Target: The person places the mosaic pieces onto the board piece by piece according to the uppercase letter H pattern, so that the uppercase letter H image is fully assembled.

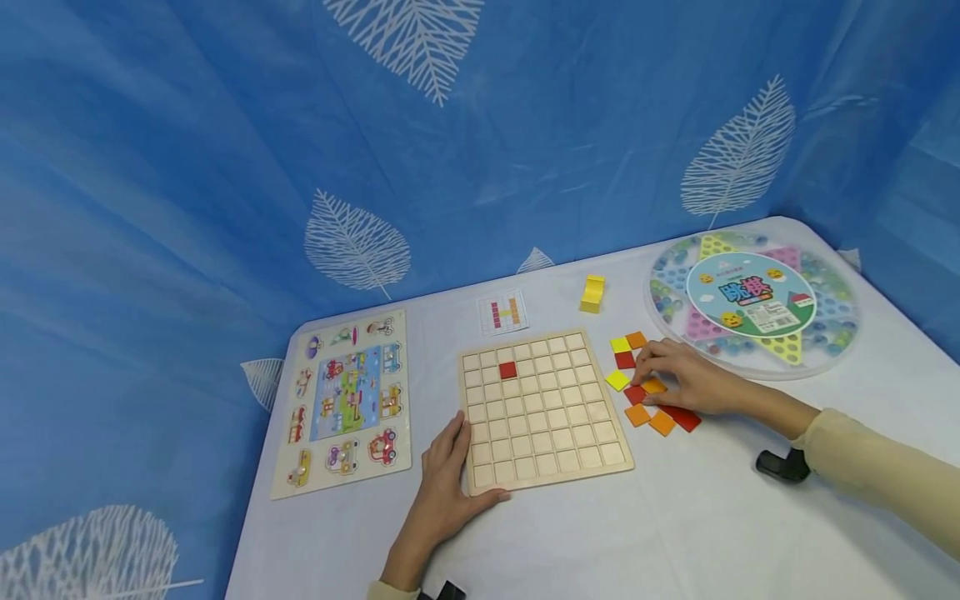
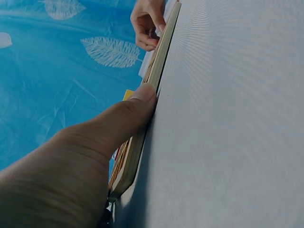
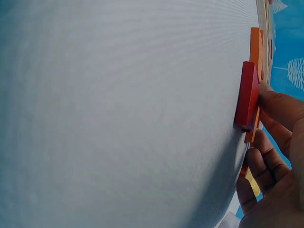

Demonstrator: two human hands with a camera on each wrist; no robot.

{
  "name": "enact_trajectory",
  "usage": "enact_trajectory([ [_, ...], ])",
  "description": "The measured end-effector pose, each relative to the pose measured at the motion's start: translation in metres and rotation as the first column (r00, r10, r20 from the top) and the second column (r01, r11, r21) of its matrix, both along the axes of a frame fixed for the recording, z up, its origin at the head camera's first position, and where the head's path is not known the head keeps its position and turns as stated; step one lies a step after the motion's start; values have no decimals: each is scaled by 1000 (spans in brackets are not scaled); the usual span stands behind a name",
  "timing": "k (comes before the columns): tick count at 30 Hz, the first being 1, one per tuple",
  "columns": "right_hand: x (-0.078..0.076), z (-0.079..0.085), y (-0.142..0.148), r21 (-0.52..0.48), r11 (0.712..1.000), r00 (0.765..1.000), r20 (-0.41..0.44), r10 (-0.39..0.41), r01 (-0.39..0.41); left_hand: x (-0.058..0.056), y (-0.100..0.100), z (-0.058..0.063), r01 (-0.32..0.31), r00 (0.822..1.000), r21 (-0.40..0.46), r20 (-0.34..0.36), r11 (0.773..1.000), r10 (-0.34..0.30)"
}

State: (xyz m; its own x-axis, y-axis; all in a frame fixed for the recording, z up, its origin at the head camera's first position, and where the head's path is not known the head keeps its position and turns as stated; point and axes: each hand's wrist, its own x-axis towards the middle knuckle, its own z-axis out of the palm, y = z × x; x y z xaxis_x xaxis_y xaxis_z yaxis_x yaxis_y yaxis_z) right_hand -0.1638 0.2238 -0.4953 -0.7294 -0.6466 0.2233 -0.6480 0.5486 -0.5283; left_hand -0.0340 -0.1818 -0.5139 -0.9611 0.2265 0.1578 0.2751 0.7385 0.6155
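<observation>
A wooden grid board [image 1: 552, 477] lies flat, with one red square tile [image 1: 507, 370] in a cell of its second row from the back. My left hand [image 1: 444, 473] spans the board's near left corner, fingers along the left side and thumb [image 2: 142, 95] against the front edge. Over the loose tiles to the right of the board is my right hand [image 1: 690, 379], its thumb and forefinger tips at a red tile [image 1: 635, 394]. Orange tiles [image 1: 637, 415], yellow tiles [image 1: 617, 380] and more red tiles [image 1: 682, 417] lie around those fingertips.
A small printed card [image 1: 504, 313] and a yellow block [image 1: 592, 293] sit behind the board. On the left lies a picture puzzle [image 1: 341, 492]. A round game box [image 1: 752, 292] with marbles occupies the back right corner, near the blue curtain [image 1: 525, 167].
</observation>
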Motion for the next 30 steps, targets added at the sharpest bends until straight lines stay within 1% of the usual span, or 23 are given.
enact_trajectory([
  [8,0,0,-1,12,1000,1000,-4,-13,14,0,0,1,-1,1000,-6,-1,1000,1],
  [22,0,0,-1,16,999,999,22,-29,28,0,0,1,3,1000,-9,-7,1000,-3],
  [30,1,2,-1,22,999,998,41,-41,41,0,0,2,2,1000,-14,8,1000,-1],
])
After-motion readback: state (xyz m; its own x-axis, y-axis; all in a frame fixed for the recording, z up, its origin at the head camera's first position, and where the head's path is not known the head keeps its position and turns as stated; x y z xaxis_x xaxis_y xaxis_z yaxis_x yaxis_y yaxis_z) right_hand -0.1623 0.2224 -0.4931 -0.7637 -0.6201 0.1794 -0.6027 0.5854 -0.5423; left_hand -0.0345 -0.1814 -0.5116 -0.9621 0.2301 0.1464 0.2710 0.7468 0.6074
